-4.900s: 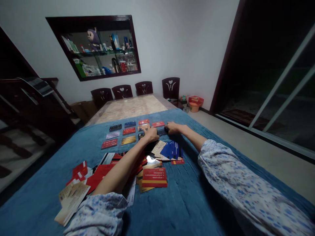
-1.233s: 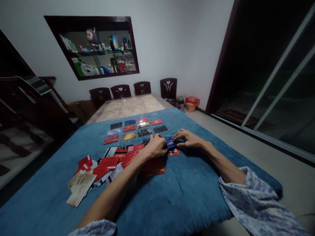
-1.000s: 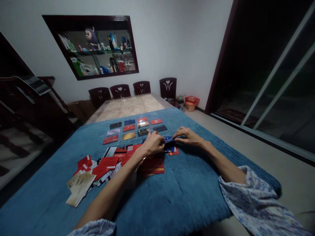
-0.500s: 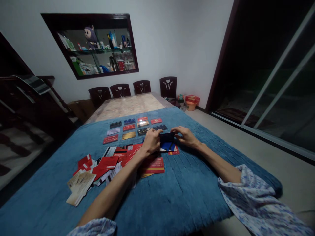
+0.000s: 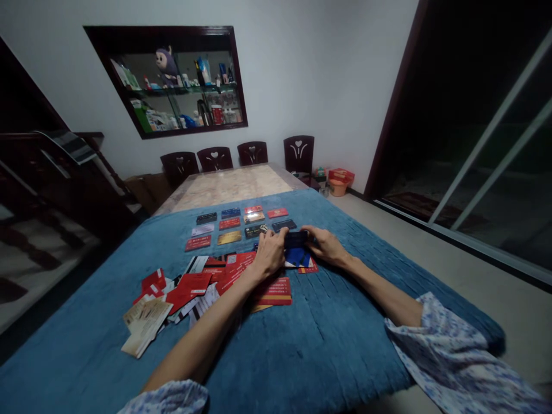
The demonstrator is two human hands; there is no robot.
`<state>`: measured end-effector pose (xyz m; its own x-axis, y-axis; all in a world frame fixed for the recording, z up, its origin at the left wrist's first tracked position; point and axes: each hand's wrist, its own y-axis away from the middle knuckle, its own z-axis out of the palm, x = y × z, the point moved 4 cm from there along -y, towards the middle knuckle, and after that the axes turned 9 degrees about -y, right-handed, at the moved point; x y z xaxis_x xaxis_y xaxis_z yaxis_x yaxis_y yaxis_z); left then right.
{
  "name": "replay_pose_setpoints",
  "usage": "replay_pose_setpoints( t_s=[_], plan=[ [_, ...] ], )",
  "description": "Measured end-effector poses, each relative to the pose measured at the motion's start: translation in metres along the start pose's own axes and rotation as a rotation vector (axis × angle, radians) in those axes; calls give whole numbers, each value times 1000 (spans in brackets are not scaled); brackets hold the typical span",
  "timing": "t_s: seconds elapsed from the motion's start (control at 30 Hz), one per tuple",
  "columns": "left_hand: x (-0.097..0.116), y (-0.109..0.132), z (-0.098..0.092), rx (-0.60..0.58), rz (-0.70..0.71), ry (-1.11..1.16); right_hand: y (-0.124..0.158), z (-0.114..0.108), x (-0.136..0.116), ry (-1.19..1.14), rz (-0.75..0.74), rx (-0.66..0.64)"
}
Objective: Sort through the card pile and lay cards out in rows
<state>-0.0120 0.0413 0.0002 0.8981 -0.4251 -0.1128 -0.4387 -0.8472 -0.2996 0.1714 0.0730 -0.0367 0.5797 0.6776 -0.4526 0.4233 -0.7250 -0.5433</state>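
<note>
Between my two hands is a dark blue card, gripped at its left end by my left hand and at its right end by my right hand. Both hands are closed, thumbs and fingers pinching. Just below the dark card lies a blue and white paper piece. Beyond my hands, bank-type cards are laid out in rows, among them a gold card, a red card and a black card. Left of my left forearm spreads a loose heap of red paper sleeves and slips.
A blue plush cloth covers the near part of the table. The bare marble-patterned tabletop shows at the far end, with several dark chairs behind it. Beige folded papers lie at the heap's near left.
My head view has shifted slightly, so the scene sits a little further right. Both hands stay on the dark card, which looks tilted somewhat flatter.
</note>
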Motion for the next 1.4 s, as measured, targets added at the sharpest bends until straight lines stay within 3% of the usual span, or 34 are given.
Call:
replay_pose_setpoints(
  t_s=[0.37, 0.67, 0.97, 1.4],
  plan=[
    [-4, -1, -2, 11, -70, 72, -2, 3, -5, -106, -106, -12],
    [-7, -3, -8, 21, -62, 145, -3, 0, -3, 36, -63, 32],
    [-13, -1, -9, -16, -82, 86, -4, -4, -8, 34, -152, 66],
    [-20, 0, -13, -79, -39, 57, -10, -2, -12, 124, -131, -41]
  ],
)
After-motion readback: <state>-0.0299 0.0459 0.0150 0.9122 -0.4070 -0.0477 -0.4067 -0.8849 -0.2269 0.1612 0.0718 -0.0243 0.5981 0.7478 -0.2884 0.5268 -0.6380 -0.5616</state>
